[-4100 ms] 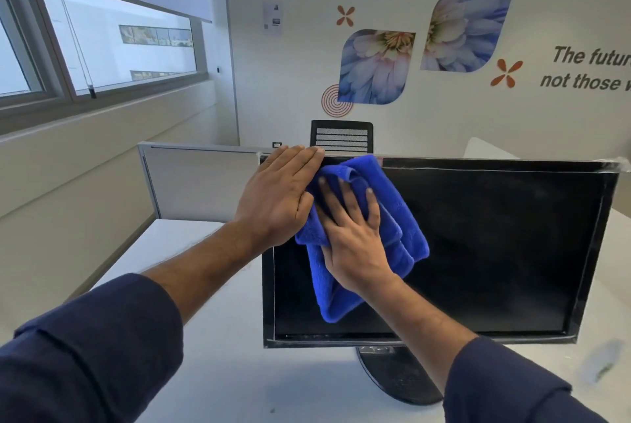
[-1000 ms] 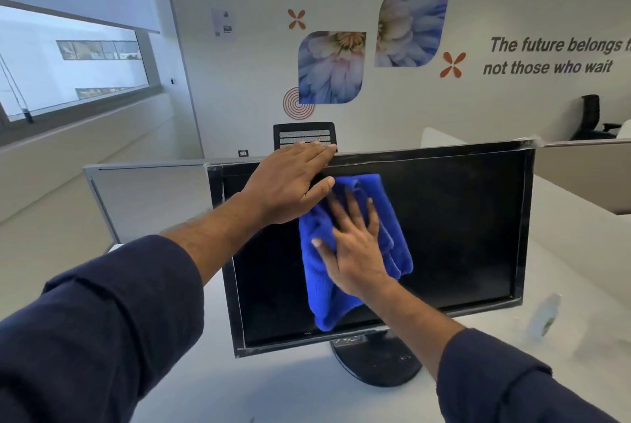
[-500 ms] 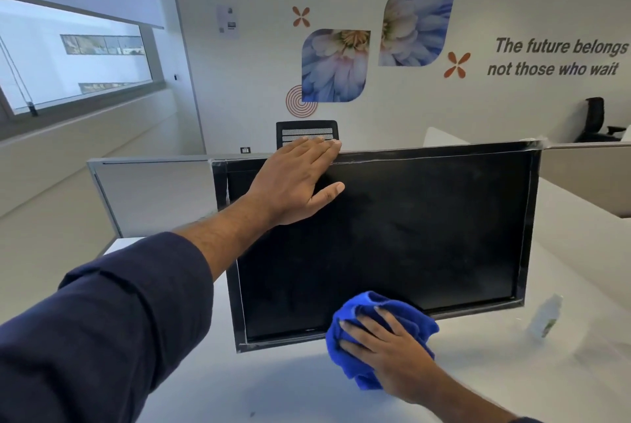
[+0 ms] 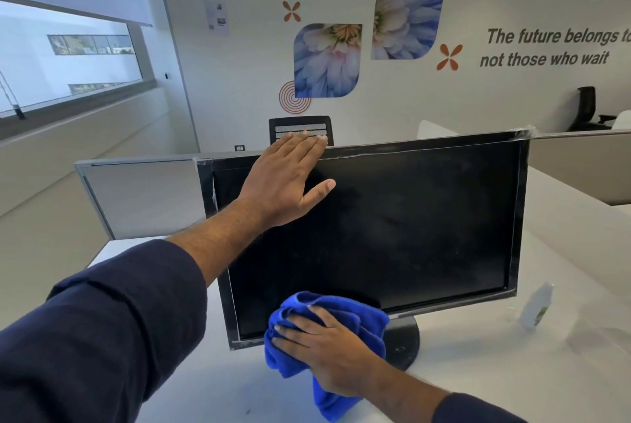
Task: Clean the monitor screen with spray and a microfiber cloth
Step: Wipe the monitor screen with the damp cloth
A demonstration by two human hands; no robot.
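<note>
1. Your left hand [image 4: 283, 180] lies flat on the monitor [image 4: 392, 228], up near the top left part of the dark screen. Its fingers are straight and close together, the tips reach over the top edge, and the thumb sticks out to the side.
2. Your right hand [image 4: 327, 351] is low down, at the bottom edge of the monitor. Its fingers are spread out and press on the blue cloth [image 4: 362, 320].
3. The cloth is bunched up under that hand. Part of it covers the bottom edge of the screen, and part of it hangs down toward the white bench [image 4: 495, 371].
4. The monitor stands upright on a round black foot [image 4: 404, 344]. The foot sits on the bench, just to the right of the cloth.
5. The screen is dark and has pale smears on it.
6. A small clear spray bottle [image 4: 536, 306] stands on the bench near the bottom right corner of the monitor. It looks blurry, and neither of your hands touches it.
7. You wear dark blue sleeves [image 4: 102, 327] on both arms.
8. A low grey divider wall [image 4: 136, 197] stands behind the monitor. The top of a black chair [image 4: 300, 125] shows above it, just behind your left fingertips.
9. The far wall has flower pictures [image 4: 327, 60] and dark words on it.
</note>
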